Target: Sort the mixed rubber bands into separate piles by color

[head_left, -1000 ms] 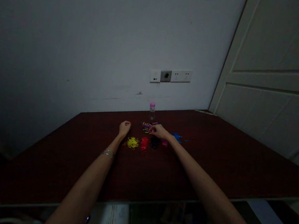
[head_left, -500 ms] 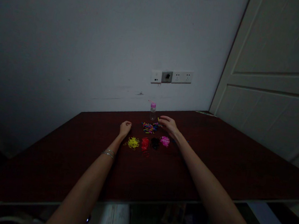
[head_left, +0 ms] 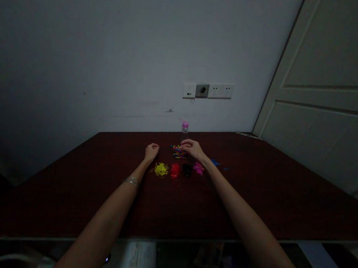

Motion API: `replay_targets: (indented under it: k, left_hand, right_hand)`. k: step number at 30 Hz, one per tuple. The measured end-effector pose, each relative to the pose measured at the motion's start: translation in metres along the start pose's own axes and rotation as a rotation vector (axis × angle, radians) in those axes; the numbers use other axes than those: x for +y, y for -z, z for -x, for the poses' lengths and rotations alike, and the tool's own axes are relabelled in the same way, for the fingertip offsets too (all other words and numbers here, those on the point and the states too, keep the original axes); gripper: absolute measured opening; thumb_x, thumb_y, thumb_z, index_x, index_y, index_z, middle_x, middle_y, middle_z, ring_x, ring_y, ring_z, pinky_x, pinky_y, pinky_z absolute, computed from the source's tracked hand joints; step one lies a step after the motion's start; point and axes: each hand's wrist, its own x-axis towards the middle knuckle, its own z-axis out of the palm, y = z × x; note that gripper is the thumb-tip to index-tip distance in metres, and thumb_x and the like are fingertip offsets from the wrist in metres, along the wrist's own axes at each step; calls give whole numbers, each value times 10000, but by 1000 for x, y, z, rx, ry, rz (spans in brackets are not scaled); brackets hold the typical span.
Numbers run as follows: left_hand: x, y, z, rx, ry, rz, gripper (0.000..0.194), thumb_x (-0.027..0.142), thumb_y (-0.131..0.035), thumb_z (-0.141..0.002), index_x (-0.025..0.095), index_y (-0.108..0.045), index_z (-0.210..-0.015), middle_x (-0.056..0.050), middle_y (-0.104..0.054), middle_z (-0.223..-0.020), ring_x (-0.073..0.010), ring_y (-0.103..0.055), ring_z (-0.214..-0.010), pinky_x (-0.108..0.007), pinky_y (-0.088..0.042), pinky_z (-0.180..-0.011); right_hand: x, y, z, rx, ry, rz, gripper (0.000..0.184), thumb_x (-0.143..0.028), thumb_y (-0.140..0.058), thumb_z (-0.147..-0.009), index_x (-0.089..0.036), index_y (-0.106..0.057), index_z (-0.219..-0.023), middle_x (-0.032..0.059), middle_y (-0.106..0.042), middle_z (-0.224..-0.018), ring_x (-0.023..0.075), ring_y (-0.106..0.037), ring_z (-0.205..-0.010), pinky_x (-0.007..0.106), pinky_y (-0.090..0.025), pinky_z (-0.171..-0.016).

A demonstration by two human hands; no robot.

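My left hand (head_left: 152, 151) rests on the table with its fingers curled in. Whether it holds anything is hidden. My right hand (head_left: 194, 149) reaches over the mixed-colour pile of small rubber bands (head_left: 177, 152), its fingertips pinched together at the right side of the pile. What is between them is too small to make out. Nearer to me lie sorted piles in a row: yellow rubber bands (head_left: 161, 169), red ones (head_left: 175, 170), black ones (head_left: 187, 170) and pink ones (head_left: 199, 168). Some blue bands (head_left: 215, 162) lie to the right, beyond my right wrist.
A clear bottle with a pink cap (head_left: 185, 126) stands behind the mixed pile. The dark red table (head_left: 97, 185) meets a wall with sockets (head_left: 221, 91). A pale panelled door (head_left: 327, 124) is at the right. A white box (head_left: 140, 260) sits below the table's front edge.
My right hand has moved left and down onto the mixed pile; the yellow piece seen at its fingertips no longer shows. The blue bands have come into clearer view. My left hand stays put.
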Motion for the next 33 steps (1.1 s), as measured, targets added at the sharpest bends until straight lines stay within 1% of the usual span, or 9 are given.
replay_targets:
  k: [4,7,9,14,18,21,24,28,33]
  left_hand:
    - [2,1,1,1,8,-2,169,164,-521,-695,122,-663,-776,-41,-623,-659,-135,-565,-626,-214,-418,-602]
    - [6,3,4,-8,0,1,179,163,-517,-695,122,-664,-788,-36,-622,-650,-133,-560,-616,-212,-416,-593]
    - [9,5,7,-12,-6,-5,187,159,-512,-695,116,-665,-793,-39,-624,-653,-132,-559,-619,-212,-414,-595]
    - [16,9,11,-4,-5,-25,178,145,-513,-687,119,-667,-773,-43,-640,-687,-132,-568,-653,-209,-418,-626]
    - [15,8,10,-8,4,-24,179,145,-510,-695,124,-668,-777,-43,-642,-702,-132,-569,-665,-207,-420,-627]
    - [11,5,8,-19,7,-3,181,158,-514,-704,125,-666,-796,-38,-636,-692,-129,-570,-654,-204,-421,-613]
    - [8,2,6,-30,24,11,193,157,-512,-704,123,-667,-813,-26,-622,-645,-126,-568,-620,-207,-423,-606]
    - [6,0,5,-39,21,17,198,151,-507,-701,121,-669,-810,-21,-616,-624,-122,-563,-596,-210,-422,-604]
    - [6,-1,4,-53,8,-12,201,138,-513,-682,123,-672,-804,-24,-620,-631,-125,-566,-603,-215,-424,-620]
  right_hand:
    - [0,-25,4,-202,98,228,183,-45,-604,-602,-151,-569,-747,-17,-611,-623,103,-569,-603,209,-440,-577]
    - [0,-43,10,-317,178,453,228,11,-527,-615,-145,-581,-772,-23,-599,-628,90,-549,-587,187,-411,-553]
    - [1,-54,13,-378,218,557,260,28,-493,-617,-141,-589,-790,-25,-593,-631,84,-538,-581,178,-394,-541]
    - [4,-70,16,-441,276,644,281,35,-486,-616,-133,-610,-806,-13,-607,-672,78,-529,-594,173,-381,-555]
    - [3,-66,15,-450,295,629,218,2,-548,-608,-140,-619,-756,-16,-599,-660,81,-513,-579,179,-383,-547]
    - [-3,-50,15,-378,323,622,174,-43,-586,-605,-153,-630,-732,-21,-593,-650,88,-508,-581,190,-388,-557]
    - [-8,-21,14,-241,346,600,138,-94,-586,-629,-168,-648,-728,-14,-616,-690,98,-522,-618,203,-397,-593]
    - [-6,36,16,-43,289,589,86,-177,-602,-640,-165,-655,-706,1,-631,-694,115,-529,-624,225,-406,-609]
    - [10,116,26,226,250,652,148,-223,-574,-656,-158,-653,-763,32,-646,-757,151,-565,-706,263,-426,-677]
